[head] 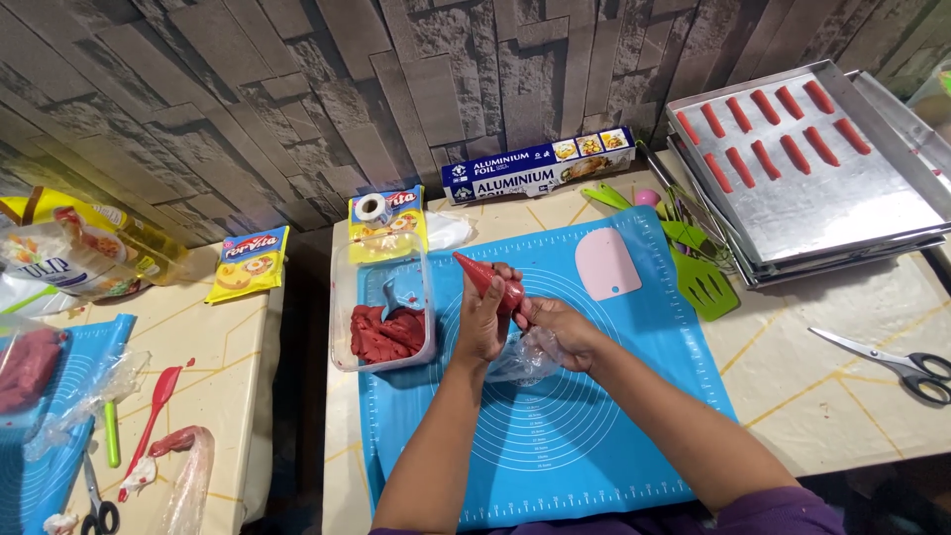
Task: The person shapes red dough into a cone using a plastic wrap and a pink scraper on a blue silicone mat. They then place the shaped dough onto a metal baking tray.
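Over a blue silicone mat, my left hand wraps around a clear piping bag filled with red dough, its pointed tip aimed up and to the left. My right hand grips the twisted loose plastic end of the same bag just below. Left of my hands stands a clear plastic tub holding more red dough and a blue scraper.
A stack of metal baking trays at the back right carries several piped red strips. A pink scraper, green spatulas, a foil box and scissors lie around. A second table at the left holds another mat, packets and a red spatula.
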